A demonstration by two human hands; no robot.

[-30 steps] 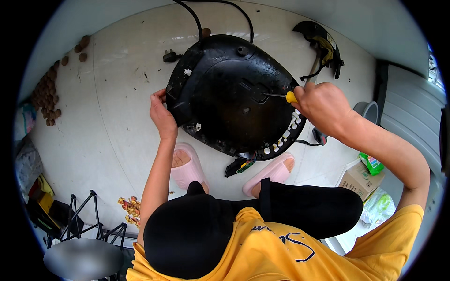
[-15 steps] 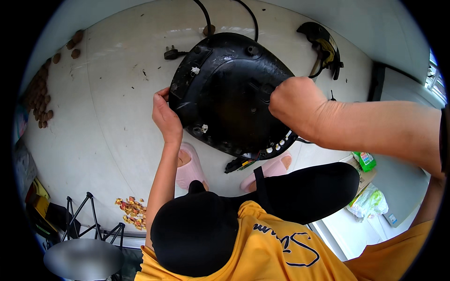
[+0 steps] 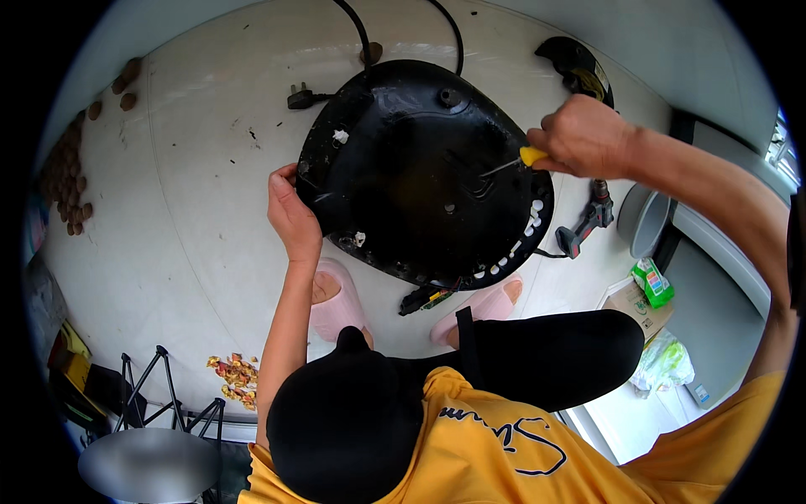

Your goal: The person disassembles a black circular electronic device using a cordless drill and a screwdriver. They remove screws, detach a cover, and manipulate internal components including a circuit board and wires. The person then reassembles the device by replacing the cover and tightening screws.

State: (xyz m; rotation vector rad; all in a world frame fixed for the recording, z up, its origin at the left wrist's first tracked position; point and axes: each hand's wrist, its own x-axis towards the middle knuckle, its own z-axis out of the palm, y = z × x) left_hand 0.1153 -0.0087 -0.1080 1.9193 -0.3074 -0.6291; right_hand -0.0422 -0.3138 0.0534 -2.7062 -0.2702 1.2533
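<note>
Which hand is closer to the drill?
The right. The right hand, gripping the yellow screwdriver, is just above the drill in the picture; the left hand is farther off, at the left edge of the black casing.

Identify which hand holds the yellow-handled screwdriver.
The right hand: it grips the screwdriver, whereas the left hand holds the edge of the black casing.

The scuffed black casing (image 3: 386, 185) is white-dotted at four o'clock; the screwdriver (image 3: 529, 156) slants over it, yellow handle toward two o'clock.
</note>
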